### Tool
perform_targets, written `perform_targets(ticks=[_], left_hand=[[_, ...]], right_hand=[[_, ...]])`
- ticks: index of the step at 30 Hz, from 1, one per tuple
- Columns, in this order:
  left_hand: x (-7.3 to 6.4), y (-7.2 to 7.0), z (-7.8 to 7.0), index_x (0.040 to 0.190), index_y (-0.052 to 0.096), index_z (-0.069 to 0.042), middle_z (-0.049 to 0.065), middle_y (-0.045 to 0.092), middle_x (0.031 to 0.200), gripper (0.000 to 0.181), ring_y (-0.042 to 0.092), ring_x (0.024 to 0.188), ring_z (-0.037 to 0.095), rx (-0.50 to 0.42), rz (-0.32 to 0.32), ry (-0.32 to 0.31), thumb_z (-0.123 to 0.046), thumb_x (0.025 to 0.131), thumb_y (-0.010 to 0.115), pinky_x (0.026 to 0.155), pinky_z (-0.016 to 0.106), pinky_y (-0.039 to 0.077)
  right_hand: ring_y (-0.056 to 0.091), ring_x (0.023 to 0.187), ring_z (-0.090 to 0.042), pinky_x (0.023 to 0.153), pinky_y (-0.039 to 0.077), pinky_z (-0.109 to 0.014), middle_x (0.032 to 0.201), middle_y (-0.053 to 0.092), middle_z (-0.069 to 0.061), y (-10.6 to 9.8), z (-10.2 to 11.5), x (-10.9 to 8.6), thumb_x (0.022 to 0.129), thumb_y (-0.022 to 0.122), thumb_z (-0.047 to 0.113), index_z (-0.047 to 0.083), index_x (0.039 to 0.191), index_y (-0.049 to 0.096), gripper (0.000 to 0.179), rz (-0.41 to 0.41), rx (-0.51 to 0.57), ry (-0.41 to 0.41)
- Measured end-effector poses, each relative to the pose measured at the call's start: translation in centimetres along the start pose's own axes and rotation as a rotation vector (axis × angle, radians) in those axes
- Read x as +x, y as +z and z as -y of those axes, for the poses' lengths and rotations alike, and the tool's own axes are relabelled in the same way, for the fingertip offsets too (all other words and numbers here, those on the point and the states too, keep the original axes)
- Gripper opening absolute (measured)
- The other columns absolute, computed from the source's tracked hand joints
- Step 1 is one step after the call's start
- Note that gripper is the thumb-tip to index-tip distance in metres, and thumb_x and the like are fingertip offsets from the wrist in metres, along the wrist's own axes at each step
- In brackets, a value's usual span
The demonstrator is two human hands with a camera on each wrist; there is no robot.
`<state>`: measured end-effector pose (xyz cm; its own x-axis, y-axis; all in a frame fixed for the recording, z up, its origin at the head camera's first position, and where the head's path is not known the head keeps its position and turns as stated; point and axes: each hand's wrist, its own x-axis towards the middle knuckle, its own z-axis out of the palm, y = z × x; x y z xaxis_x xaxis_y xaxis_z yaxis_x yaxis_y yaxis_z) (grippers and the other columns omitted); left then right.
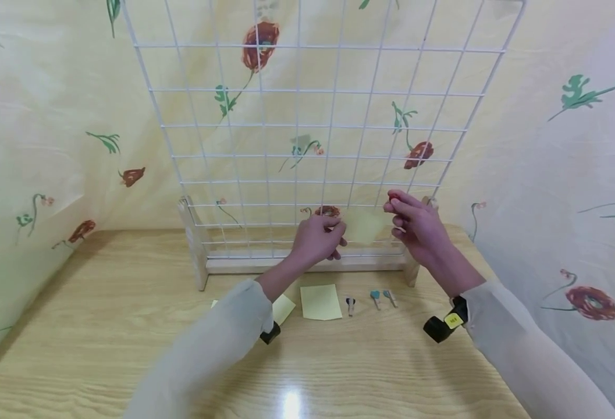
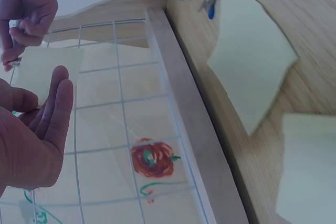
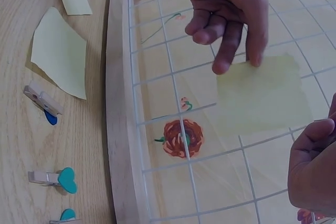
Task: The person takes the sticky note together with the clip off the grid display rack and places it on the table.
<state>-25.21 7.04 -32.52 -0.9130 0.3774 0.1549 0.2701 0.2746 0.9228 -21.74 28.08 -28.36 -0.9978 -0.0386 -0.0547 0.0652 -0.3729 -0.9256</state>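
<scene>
My left hand [image 1: 316, 240] pinches a pale yellow paper note [image 1: 366, 226] by its edge, holding it up against the lower right part of a white wire grid [image 1: 315, 124]. In the right wrist view, the thumb and a finger grip one edge of that note [image 3: 262, 98]. My right hand [image 1: 418, 226] is beside the note's other edge. It pinches a small clothespin with a red top [image 1: 393, 197], mostly covered by the fingers. In the left wrist view, the right hand [image 2: 29, 6] holds it close to the note's corner.
A wooden base [image 1: 265, 265] supports the grid. In front on the table lie a flat yellow note [image 1: 321, 302], another note [image 1: 283, 308] partly behind the left sleeve, a clothespin with a dark blue top [image 1: 351, 306], and two with teal heart tops [image 3: 67, 180]. Flowered cloth hangs behind.
</scene>
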Motion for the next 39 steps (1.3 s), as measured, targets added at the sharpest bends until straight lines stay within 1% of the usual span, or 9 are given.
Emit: perform_targets(ticks=[5,9,13,17,24,30,32,36,39], left_hand=[[-0.9,-1.2,0.9,0.119,0.067,-0.003,0.014,0.072,0.079,0.032,0.067,0.055,0.026,0.024,0.009,-0.029,-0.019,0.096,0.051,0.051,0.027,0.057],[-1.9,-2.6,1.5,0.117,0.069,-0.005,0.016,0.072,0.078,0.03,0.066,0.052,0.021,0.032,0.002,-0.042,-0.019,0.096,0.053,0.051,0.028,0.057],[-3.0,-4.6,2.4,0.1,0.073,-0.004,0.011,0.071,0.071,0.023,0.066,0.052,0.02,0.038,-0.037,-0.075,-0.018,0.094,0.056,0.053,0.033,0.058],[-4.1,-6.5,3.5,0.085,0.071,-0.003,0.008,0.07,0.069,0.022,0.066,0.054,0.023,0.061,-0.069,-0.112,-0.018,0.094,0.057,0.055,0.033,0.059],[-6.5,-9.4,5.2,0.113,0.068,0.002,0.012,0.07,0.071,0.029,0.065,0.052,0.018,0.131,-0.074,-0.128,-0.016,0.094,0.055,0.051,0.029,0.057],[-8.3,-11.8,6.4,0.108,0.068,0.006,0.013,0.069,0.068,0.027,0.065,0.052,0.019,0.153,-0.075,-0.117,-0.013,0.094,0.054,0.051,0.03,0.057],[-9.0,-12.6,6.7,0.107,0.068,0.005,0.011,0.068,0.068,0.026,0.065,0.053,0.02,0.161,-0.079,-0.144,-0.013,0.094,0.054,0.052,0.03,0.058],[-10.5,-13.9,7.3,0.118,0.063,0.007,0.008,0.068,0.068,0.033,0.066,0.055,0.021,0.165,-0.084,-0.22,-0.015,0.095,0.055,0.054,0.031,0.059],[-11.5,-14.8,7.7,0.119,0.062,0.007,0.008,0.068,0.069,0.034,0.066,0.055,0.019,0.165,-0.099,-0.248,-0.016,0.095,0.055,0.055,0.032,0.059]], right_hand=[[0.043,0.061,-0.008,0.053,0.035,-0.021,0.083,0.067,0.004,-0.2,-0.5,-0.4,0.098,0.056,0.017,0.015,0.106,0.064,0.011,0.038,0.001,0.004],[0.042,0.062,-0.008,0.053,0.035,-0.021,0.084,0.066,0.005,-0.5,-1.0,-0.7,0.099,0.055,0.018,0.015,0.106,0.063,0.011,0.057,-0.014,0.01],[0.043,0.062,-0.007,0.054,0.035,-0.021,0.084,0.065,0.005,-0.6,-1.5,-1.0,0.099,0.054,0.018,0.015,0.106,0.063,0.012,0.063,-0.04,0.022],[0.043,0.062,-0.007,0.053,0.036,-0.02,0.084,0.064,0.005,-0.8,-2.0,-1.2,0.1,0.053,0.017,0.014,0.106,0.063,0.012,0.067,-0.056,0.027],[0.042,0.062,-0.007,0.053,0.036,-0.02,0.083,0.062,0.004,-1.5,-2.7,-1.9,0.1,0.053,0.017,0.013,0.105,0.062,0.011,0.064,-0.077,0.041],[0.043,0.061,-0.006,0.053,0.037,-0.02,0.081,0.062,0.004,-2.6,-3.0,-2.8,0.1,0.053,0.015,0.014,0.101,0.065,0.012,0.064,-0.104,0.04],[0.043,0.061,-0.006,0.053,0.037,-0.02,0.081,0.062,0.005,-3.0,-3.1,-3.0,0.1,0.052,0.015,0.015,0.101,0.066,0.013,0.065,-0.111,0.042],[0.043,0.062,-0.006,0.054,0.037,-0.02,0.081,0.061,0.005,-3.7,-3.4,-3.5,0.101,0.05,0.015,0.016,0.099,0.066,0.015,0.058,-0.125,0.052],[0.044,0.062,-0.006,0.054,0.039,-0.019,0.081,0.062,0.005,-4.1,-3.5,-3.8,0.1,0.051,0.014,0.015,0.097,0.066,0.016,0.042,-0.12,0.07]])
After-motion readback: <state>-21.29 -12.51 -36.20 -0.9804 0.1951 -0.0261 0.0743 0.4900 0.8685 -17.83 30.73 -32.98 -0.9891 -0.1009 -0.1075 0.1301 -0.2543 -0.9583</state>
